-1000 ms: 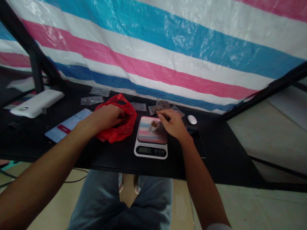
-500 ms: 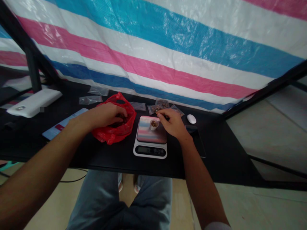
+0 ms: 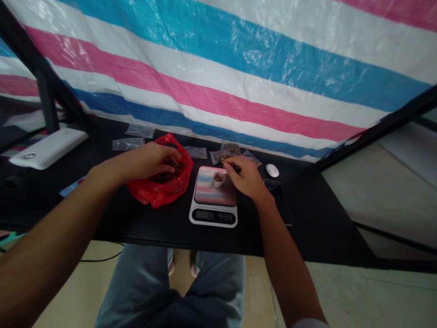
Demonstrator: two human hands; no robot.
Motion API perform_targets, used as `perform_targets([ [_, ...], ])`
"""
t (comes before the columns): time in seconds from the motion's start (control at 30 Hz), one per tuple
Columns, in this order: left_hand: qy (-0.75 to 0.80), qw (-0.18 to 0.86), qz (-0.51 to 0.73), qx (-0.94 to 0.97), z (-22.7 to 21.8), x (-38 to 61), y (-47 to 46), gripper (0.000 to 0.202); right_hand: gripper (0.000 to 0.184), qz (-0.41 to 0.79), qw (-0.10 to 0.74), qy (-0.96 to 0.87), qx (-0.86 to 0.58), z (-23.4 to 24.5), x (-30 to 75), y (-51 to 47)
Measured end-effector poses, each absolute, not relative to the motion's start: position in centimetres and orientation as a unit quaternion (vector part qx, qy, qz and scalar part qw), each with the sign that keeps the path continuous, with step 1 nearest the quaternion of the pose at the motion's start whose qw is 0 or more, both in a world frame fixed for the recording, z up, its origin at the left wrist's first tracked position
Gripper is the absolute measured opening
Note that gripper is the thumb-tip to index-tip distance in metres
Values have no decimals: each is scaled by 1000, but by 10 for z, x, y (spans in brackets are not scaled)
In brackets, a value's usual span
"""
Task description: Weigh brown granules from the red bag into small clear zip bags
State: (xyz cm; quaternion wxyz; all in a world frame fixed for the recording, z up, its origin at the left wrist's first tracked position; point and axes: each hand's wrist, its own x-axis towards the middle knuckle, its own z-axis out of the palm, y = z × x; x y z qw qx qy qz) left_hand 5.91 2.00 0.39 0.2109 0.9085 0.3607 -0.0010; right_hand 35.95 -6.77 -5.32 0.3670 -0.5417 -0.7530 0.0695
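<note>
A red plastic bag [image 3: 159, 193] stands with its mouth open, and small dark brown pieces [image 3: 167, 175] lie inside. My left hand [image 3: 153, 159] is over the bag's mouth, thumb and fingers apart and curved down toward the pieces. On the white kitchen scale [image 3: 213, 217] sits a small white cup [image 3: 218, 181] with brown bits in it. Just above and right of the cup is my right hand [image 3: 244, 175], its thumb and forefinger pinched together. What that pinch holds is too small to make out. The scale's display cannot be read.
Behind the scale lie clear bags of brown pieces [image 3: 221, 156]. Other clear plastic bags [image 3: 128, 144] lie at the back left. A white mouse [image 3: 272, 170] and a dark phone-like slab [image 3: 282, 202] are on the right; a white device [image 3: 49, 148] is far left. Striped sheeting [image 3: 218, 91] hangs behind the table.
My left hand has shifted slightly left and up in the bag, and more brown pieces show under it. The right hand stays almost still beside the cup.
</note>
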Motion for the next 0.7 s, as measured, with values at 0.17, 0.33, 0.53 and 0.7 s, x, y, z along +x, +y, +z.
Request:
perform_targets([
  [0.17, 368, 154, -17, 917, 9, 59, 27, 29, 18, 70, 373, -751, -540, -53, 361, -67],
  [0.33, 371, 173, -19, 912, 7, 57, 36, 32, 18, 71, 373, -749, -543, -54, 361, -67],
  [0.53, 324, 221, 31, 919, 22, 79, 21, 28, 19, 68, 365, -755, -541, -54, 361, -67],
  [0.7, 242, 263, 59, 932, 34, 125, 7, 21, 19, 67, 366, -752, -544, -55, 362, -66],
])
